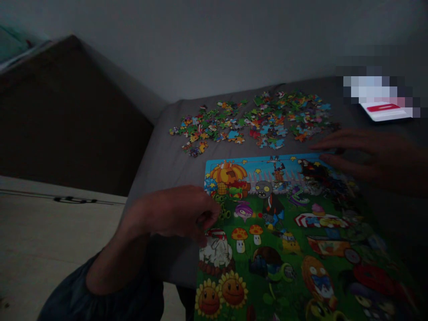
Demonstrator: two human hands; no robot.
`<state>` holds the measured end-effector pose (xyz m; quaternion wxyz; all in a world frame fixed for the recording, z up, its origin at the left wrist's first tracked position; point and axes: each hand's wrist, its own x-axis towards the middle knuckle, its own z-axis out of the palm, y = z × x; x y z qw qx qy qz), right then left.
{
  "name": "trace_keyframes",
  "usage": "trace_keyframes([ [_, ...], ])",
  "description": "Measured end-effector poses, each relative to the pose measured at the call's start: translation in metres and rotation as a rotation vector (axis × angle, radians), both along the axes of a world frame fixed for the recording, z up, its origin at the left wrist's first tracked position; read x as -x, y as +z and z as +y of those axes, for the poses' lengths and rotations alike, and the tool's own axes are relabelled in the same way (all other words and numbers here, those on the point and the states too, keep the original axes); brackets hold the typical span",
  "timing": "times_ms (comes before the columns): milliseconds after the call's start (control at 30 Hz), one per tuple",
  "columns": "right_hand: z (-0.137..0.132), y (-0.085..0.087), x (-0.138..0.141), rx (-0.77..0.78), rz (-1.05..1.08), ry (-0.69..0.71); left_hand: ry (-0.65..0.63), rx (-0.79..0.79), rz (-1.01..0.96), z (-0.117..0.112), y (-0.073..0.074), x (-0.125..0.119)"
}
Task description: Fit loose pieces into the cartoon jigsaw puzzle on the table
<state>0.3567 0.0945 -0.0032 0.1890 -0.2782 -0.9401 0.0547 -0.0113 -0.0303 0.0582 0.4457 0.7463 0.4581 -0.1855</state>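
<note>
A narrow strip of grey surface [160,167] leaves passage between the loose pieces [267,119] and the puzzle board [284,232]. The right hand [364,151] obstructs its right end; the wall [214,44] bounds the rear.

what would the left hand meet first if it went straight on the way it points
Most likely the puzzle board: the left hand points right and overlaps the board's left edge in view, though whether it touches or hovers is unclear.

Scene is being dimly lit throughout. Glare is being thrown by a bright screen [386,112] at right, its upper part being masked by pixelation. Right hand [371,154] and puzzle board's [287,240] lower-right portion are being veiled by shadow.
</note>
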Motion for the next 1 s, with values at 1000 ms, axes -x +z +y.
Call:
trace_keyframes([
  [1000,-0.004,0.002,0.002,0.046,-0.011,-0.049,-0.037,-0.108,0.129,-0.014,-0.003,-0.009],
])
